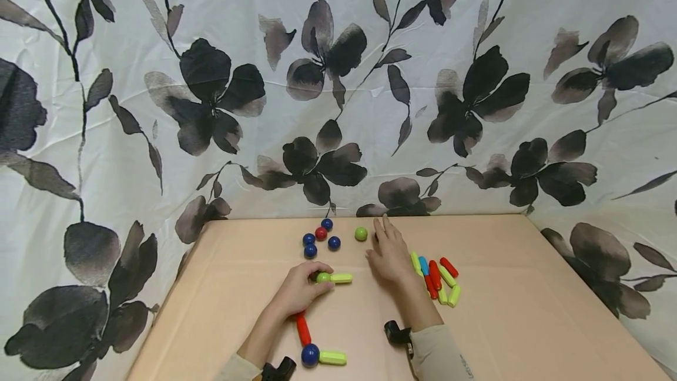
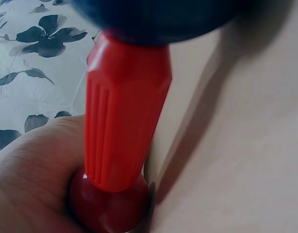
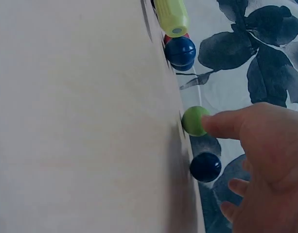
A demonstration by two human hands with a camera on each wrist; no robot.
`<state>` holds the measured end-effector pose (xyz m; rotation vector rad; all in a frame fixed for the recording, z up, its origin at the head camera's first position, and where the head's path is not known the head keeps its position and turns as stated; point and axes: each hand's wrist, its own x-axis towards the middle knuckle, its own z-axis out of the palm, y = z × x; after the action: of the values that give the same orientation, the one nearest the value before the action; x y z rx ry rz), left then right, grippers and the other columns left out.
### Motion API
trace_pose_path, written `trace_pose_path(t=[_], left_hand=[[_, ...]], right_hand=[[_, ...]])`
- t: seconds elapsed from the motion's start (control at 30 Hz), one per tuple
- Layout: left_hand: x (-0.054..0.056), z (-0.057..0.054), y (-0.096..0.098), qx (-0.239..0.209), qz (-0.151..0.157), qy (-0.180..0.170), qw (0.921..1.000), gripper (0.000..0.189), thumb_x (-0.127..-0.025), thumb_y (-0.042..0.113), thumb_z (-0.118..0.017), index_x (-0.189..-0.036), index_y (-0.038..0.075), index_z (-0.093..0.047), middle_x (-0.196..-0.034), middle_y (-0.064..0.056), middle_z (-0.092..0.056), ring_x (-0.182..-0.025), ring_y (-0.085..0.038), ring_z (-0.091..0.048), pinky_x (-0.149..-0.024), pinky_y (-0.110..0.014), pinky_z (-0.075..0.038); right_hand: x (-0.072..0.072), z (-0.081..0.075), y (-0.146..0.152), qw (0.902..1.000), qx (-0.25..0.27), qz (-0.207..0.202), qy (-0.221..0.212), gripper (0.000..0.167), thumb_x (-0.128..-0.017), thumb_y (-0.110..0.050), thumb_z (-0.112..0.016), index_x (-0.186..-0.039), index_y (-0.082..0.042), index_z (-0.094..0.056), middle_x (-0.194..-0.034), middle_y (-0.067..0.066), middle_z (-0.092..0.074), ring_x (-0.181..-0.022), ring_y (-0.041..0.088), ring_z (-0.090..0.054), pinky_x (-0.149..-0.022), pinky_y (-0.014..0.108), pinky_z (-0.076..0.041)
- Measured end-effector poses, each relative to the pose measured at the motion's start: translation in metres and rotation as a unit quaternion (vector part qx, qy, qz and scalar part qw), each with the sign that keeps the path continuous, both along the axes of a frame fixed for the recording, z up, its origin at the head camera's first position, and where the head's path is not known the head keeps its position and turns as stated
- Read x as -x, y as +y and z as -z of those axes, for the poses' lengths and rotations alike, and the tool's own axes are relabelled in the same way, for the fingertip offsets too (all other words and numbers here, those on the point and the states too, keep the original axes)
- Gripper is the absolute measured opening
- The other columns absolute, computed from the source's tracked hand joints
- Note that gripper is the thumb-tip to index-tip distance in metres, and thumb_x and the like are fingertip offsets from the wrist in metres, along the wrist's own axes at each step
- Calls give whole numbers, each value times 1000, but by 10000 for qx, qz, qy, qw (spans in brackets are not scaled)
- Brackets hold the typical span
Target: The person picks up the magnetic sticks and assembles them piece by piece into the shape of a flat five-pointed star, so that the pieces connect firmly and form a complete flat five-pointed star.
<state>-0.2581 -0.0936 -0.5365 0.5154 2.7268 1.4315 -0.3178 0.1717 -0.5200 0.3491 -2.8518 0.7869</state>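
My left hand [image 1: 300,290] curls thumb and fingers around a green ball [image 1: 323,277], with a yellow-green rod [image 1: 341,278] sticking out to the right. In the left wrist view, a red ball [image 2: 109,204] lies against this hand; the head view hides it. A red rod [image 1: 304,330] runs from there to a blue ball [image 1: 310,356], which carries another yellow-green rod [image 1: 333,358]. My right hand [image 1: 390,251] reaches toward the far table edge with fingers extended. Its thumb overlaps a loose green ball [image 3: 195,121] in the right wrist view; a dark blue ball [image 3: 205,167] sits near its fingers.
Several blue balls [image 1: 334,243] and a red ball [image 1: 321,233] are grouped at the back of the tan table [image 1: 508,322]. Right of my right forearm lies a pile of red, yellow-green and blue rods [image 1: 435,274]. A floral cloth [image 1: 402,134] hangs behind.
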Motion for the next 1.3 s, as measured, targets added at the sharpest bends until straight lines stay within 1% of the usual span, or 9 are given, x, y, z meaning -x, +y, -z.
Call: trace_pose_path(t=[0.23,0.5,0.73,0.87,0.97,1.07,1.13,1.2,1.3], left_hand=[[-1,1,0,-32,12,5,10000,27,-92,29,-81,-117,19,-76,-115,2,-71,-98,-16,-58,-86,-29,-46],[0,1,0,-30,-5,8,10000,27,-92,28,-81,-116,18,-76,-114,2,-71,-98,-17,-57,-85,-29,-45],[0,1,1,-41,-26,44,10000,27,-93,28,-80,-117,18,-76,-111,3,-70,-97,-17,-56,-84,-28,-45],[-1,2,1,-54,-2,23,10000,26,-94,27,-79,-118,18,-76,-110,3,-69,-97,-17,-56,-84,-28,-44],[-2,1,1,-114,17,12,9999,26,-94,27,-78,-117,17,-76,-110,3,-70,-97,-17,-56,-85,-28,-44],[-2,-1,2,-164,40,20,9999,26,-94,27,-78,-117,15,-75,-111,2,-71,-98,-17,-57,-86,-29,-44],[-2,-1,2,-181,45,10,9998,26,-94,28,-77,-117,14,-75,-112,3,-71,-99,-17,-57,-87,-30,-44],[-2,-1,2,-183,43,-9,9998,27,-95,28,-77,-117,14,-75,-112,3,-71,-99,-17,-57,-87,-30,-44],[-2,-1,2,-182,22,-41,9998,26,-95,29,-77,-117,15,-74,-112,3,-71,-100,-17,-57,-88,-31,-44]], right_hand=[[1,4,3,9999,-71,10,-120,77,-98,-27,-71,-162,-7,-33,-166,19,-34,-145,46,-37,-115,64,-34],[0,2,3,9989,-296,248,258,43,-97,-15,-73,-138,-5,-63,-139,18,-50,-121,40,-54,-101,56,-48],[-2,0,9,9967,-445,505,462,36,-100,-11,-69,-135,-7,-63,-133,20,-54,-115,41,-58,-96,56,-53],[-2,0,12,9975,-386,515,293,37,-98,-11,-71,-134,-8,-62,-130,20,-57,-114,40,-59,-98,56,-53],[-2,-1,13,9993,-309,206,43,34,-98,-14,-72,-130,-9,-63,-123,16,-61,-109,35,-62,-98,53,-53],[-4,-5,12,9973,64,-511,-527,28,-98,-17,-73,-125,-11,-66,-112,10,-63,-100,27,-62,-94,47,-53],[-6,-9,11,9884,404,-1027,-1043,24,-97,-17,-74,-120,-13,-68,-104,5,-64,-94,22,-60,-88,43,-52],[-9,-13,11,9747,689,-1465,-1538,20,-95,-16,-76,-114,-14,-70,-98,2,-64,-91,21,-58,-83,39,-49],[-12,-17,11,9588,858,-1877,-1953,18,-92,-14,-79,-108,-16,-71,-93,1,-64,-89,21,-57,-79,36,-46]])
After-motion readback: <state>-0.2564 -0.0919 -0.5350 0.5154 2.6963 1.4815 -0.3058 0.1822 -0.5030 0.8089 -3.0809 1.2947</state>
